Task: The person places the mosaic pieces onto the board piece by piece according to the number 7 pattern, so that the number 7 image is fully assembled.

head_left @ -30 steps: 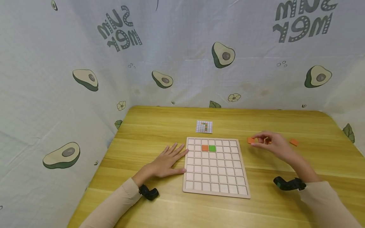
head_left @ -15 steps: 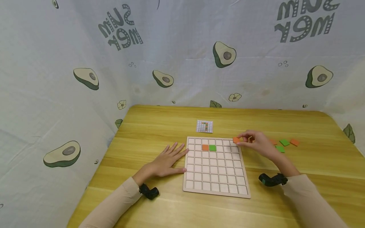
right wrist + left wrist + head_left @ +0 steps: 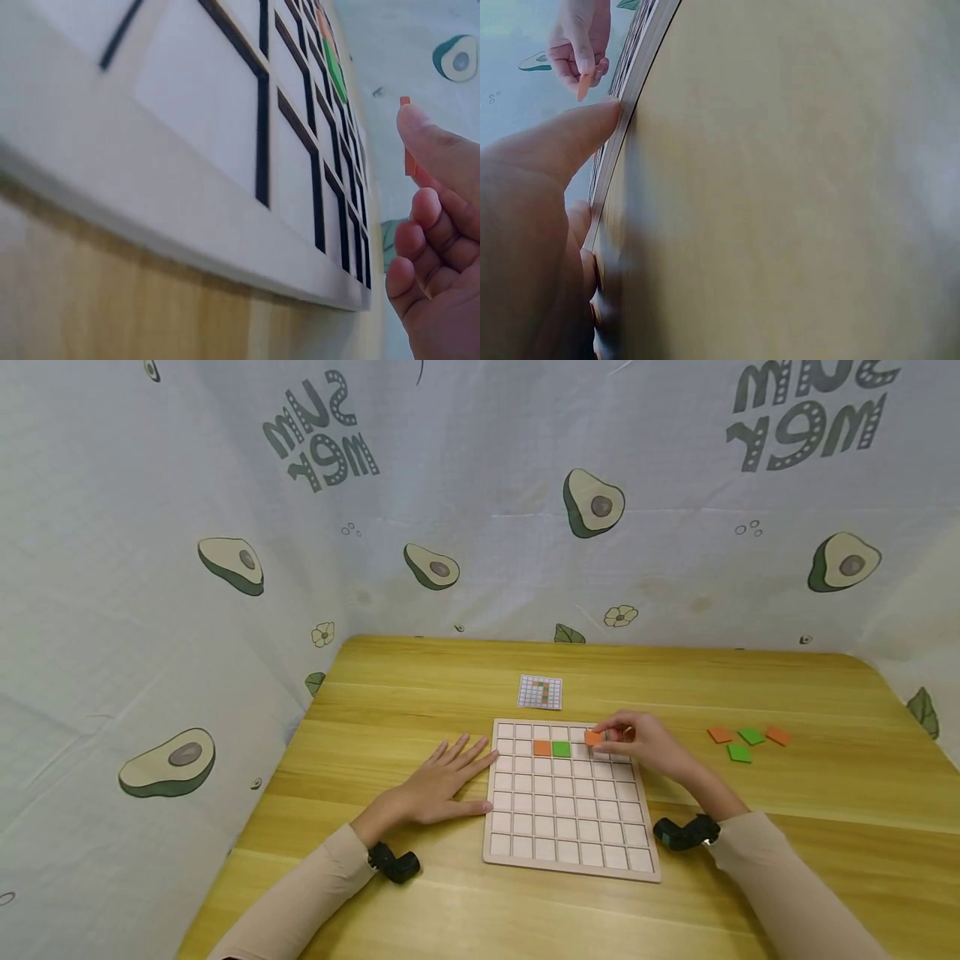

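My right hand [image 3: 643, 743] pinches an orange square tile [image 3: 593, 738] between thumb and forefinger, above the upper right part of a pale wooden grid board [image 3: 553, 802]. In the right wrist view the tile [image 3: 409, 157] is seen edge-on, raised off the board. Two tiles lie side by side in the board's second row: an orange one [image 3: 542, 748] and a green one [image 3: 561, 749]. My left hand [image 3: 431, 789] lies flat with fingers spread, its thumb and fingertips at the board's left edge. The left wrist view shows the thumb [image 3: 577, 135] against that edge.
Right of the board, several loose orange and green tiles [image 3: 739, 753] lie on the wooden table [image 3: 420, 693]. A small printed grid card [image 3: 540, 692] with a coloured pattern sits beyond the board. An avocado-print curtain [image 3: 495, 527] hangs behind and to the left.
My right hand has carried the orange tile leftward from the loose tiles to over the board, uncovering those tiles. The left hand has stayed at the board's edge.
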Available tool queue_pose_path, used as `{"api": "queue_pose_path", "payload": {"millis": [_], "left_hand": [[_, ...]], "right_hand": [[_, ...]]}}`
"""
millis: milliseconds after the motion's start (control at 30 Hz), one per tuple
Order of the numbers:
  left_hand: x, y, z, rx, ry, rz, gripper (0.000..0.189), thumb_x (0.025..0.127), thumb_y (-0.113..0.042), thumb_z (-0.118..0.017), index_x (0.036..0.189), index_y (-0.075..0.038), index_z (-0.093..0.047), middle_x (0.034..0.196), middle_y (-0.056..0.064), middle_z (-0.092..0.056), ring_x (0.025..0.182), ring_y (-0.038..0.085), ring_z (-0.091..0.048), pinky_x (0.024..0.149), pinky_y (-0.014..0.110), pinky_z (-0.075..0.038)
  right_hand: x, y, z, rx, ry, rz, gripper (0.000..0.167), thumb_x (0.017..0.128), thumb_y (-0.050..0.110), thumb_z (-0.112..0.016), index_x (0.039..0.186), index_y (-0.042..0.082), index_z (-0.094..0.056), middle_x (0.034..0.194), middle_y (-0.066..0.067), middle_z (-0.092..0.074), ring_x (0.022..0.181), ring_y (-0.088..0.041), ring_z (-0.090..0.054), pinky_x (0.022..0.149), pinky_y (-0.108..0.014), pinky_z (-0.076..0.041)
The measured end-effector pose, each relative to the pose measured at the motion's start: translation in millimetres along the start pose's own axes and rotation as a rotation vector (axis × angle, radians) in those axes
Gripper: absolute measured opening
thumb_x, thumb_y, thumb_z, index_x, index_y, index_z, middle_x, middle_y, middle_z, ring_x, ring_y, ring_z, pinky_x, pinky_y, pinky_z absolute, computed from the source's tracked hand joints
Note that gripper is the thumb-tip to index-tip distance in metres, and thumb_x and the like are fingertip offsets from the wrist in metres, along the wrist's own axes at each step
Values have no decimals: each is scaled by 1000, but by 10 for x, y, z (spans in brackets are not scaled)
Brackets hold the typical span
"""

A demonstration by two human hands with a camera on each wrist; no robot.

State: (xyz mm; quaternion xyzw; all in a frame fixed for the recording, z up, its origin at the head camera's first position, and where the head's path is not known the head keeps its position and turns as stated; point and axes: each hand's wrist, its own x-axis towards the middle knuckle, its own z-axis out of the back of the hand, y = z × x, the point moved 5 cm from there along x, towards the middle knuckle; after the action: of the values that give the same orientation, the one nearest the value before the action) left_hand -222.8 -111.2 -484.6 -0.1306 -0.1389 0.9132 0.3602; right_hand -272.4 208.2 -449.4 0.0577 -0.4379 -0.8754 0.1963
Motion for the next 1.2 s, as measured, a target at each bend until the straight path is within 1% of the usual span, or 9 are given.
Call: {"api": "queue_pose_path", "payload": {"millis": [100, 300, 600, 1000, 1200], "left_hand": [[1, -3, 0, -3, 1, 0, 81, 98, -66, -41, 162, -26, -11, 167, 1, 2, 152, 28, 7, 120, 50, 5], [-2, -7, -10, -5, 4, -5, 82, 98, -66, -41, 162, -26, -10, 167, 1, 3, 152, 28, 7, 119, 50, 4], [-6, 2, -14, -3, -6, -9, 82, 98, -67, -40, 162, -27, -9, 167, 1, 2, 152, 28, 7, 119, 51, 3], [-19, -11, -3, -7, -8, -15, 82, 98, -65, -42, 162, -25, -11, 167, 2, 1, 152, 30, 5, 119, 52, 3], [-14, -1, -14, -7, -11, -13, 81, 98, -66, -41, 162, -26, -10, 167, 2, 1, 152, 29, 5, 119, 51, 3]], "right_hand": [[14, 0, -54, 18, 10, 3, 26, 85, 10, -80, 106, -4, -73, 76, -5, -54, 68, -16, -45, 57, -23, -37], [45, -8, -141, 14, 25, 17, 23, 84, 8, -80, 102, -2, -73, 75, -3, -53, 67, -14, -45, 57, -23, -36], [67, 24, -212, -33, 36, 37, 21, 83, 8, -81, 99, -3, -72, 72, -1, -50, 66, -14, -43, 56, -24, -33], [68, 38, -256, -41, 57, 16, 19, 84, 5, -80, 98, -4, -72, 73, -3, -50, 66, -18, -43, 56, -25, -34], [76, 35, -260, -30, 50, -22, 21, 83, 7, -82, 98, -4, -73, 73, -3, -52, 67, -19, -43, 56, -25, -34]]}}
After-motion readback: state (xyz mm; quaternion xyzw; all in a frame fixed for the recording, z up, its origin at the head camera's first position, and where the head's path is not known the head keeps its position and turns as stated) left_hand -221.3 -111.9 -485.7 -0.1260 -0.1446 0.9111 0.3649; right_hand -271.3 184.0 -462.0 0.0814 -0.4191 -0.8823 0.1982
